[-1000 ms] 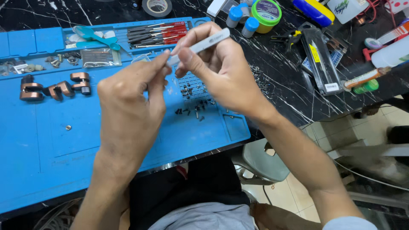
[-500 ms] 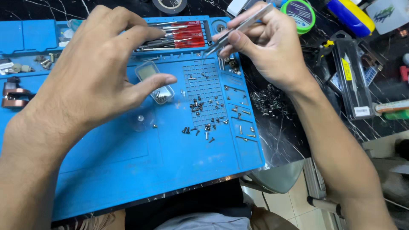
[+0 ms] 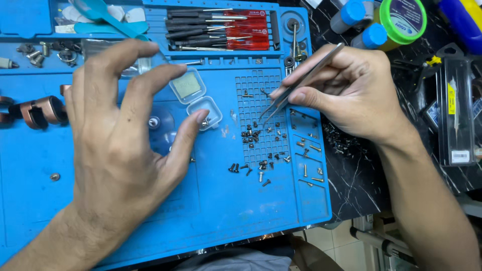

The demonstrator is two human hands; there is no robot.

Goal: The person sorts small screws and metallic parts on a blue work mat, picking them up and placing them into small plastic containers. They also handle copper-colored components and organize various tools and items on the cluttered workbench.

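The right hand [image 3: 351,93] pinches slim steel tweezers [image 3: 296,85], tips apparently empty above small dark screws [image 3: 256,135]; the left hand [image 3: 120,145], open and empty, should steady the small clear plastic box [image 3: 206,111].

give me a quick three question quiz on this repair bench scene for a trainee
1. True or false: the right hand holds the tweezers with their tips over the grid part of the blue mat.
2. What does the left hand touch with its thumb? A) small clear hinged box B) red screwdriver set C) green tape roll
3. Fill in: the loose dark screws lie on the ____ mat.

Key:
1. True
2. A
3. blue
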